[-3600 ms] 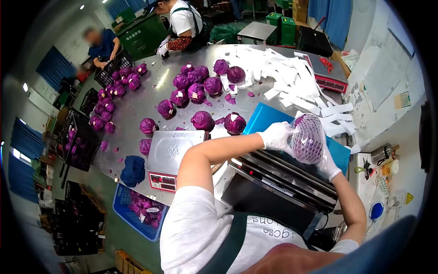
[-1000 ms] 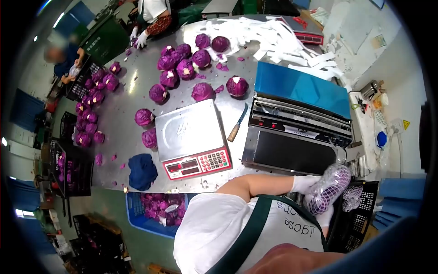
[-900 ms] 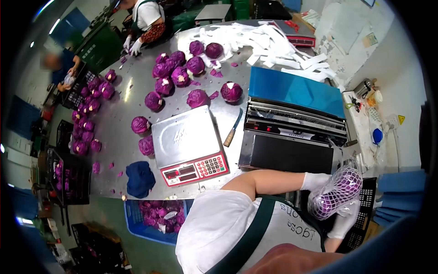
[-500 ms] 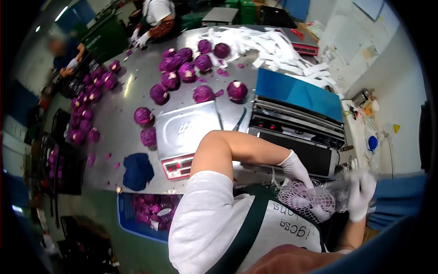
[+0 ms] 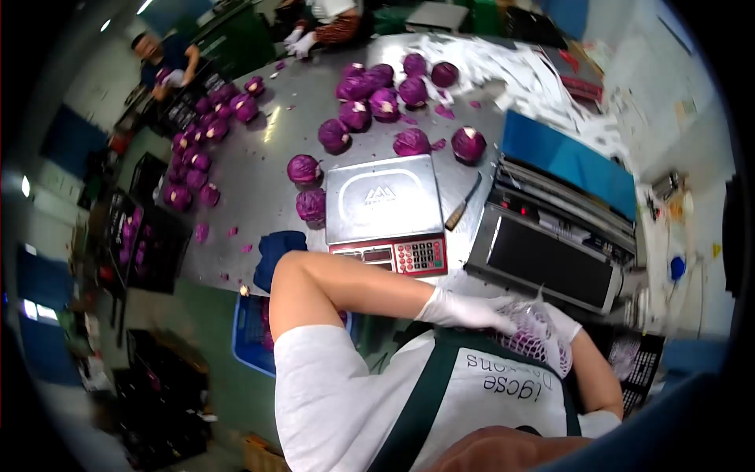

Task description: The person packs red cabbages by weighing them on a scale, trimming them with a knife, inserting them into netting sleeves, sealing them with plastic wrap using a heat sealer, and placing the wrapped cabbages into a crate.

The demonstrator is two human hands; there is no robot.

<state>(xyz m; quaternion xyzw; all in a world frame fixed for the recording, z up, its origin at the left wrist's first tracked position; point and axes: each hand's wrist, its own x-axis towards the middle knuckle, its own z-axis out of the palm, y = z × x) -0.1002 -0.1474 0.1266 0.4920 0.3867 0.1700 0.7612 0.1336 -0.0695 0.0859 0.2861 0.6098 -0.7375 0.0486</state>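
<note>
A red cabbage in a white foam net with clear film (image 5: 535, 334) is held close against my apron at the lower right. My left hand (image 5: 476, 310), in a white glove, grips it from the left side. On the far side of it my right hand (image 5: 565, 322), also gloved, holds it, with most of its fingers hidden behind the net. Beside my hands stands the film wrapping machine (image 5: 550, 256), its blue lid raised. A digital scale (image 5: 383, 200) with a bare steel plate sits beyond my left forearm.
Several loose red cabbages (image 5: 384, 104) lie across the steel table (image 5: 267, 181). A knife (image 5: 464, 203) lies between scale and machine. White foam nets (image 5: 511, 79) pile up at the back. A dark blue cloth (image 5: 275, 256) and a blue crate (image 5: 250, 346) are at the left. Two co-workers stand beyond.
My right hand has come down and left from its raised, blurred position onto the netted cabbage. My left hand has shifted along its side. The whole view has swung left.
</note>
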